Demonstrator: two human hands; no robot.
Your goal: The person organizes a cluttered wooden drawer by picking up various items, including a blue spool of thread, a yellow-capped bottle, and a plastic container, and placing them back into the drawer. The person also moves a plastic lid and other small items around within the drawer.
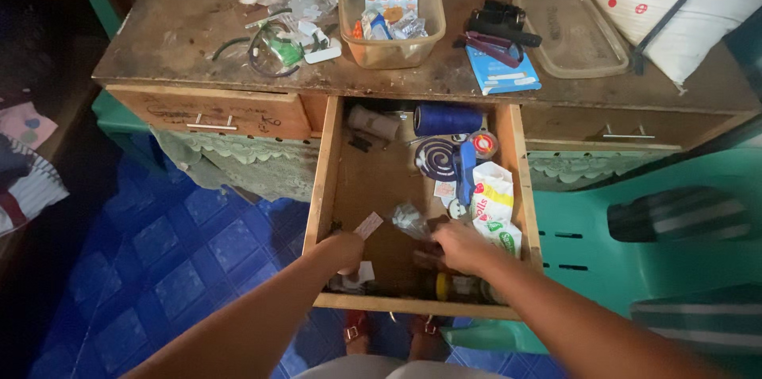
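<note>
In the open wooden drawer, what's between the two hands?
Head view: between the left hand and the right hand lie a small white paper slip and a crumpled clear plastic wrapper on the drawer's bare wooden bottom.

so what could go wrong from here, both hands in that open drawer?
The drawer is pulled far out; leaning on its front could tip or drop it. The left hand and right hand are rummaging in dim clutter, so small papers like the slip may get crushed or lost. The coil could snap if things get shoved back.
</note>
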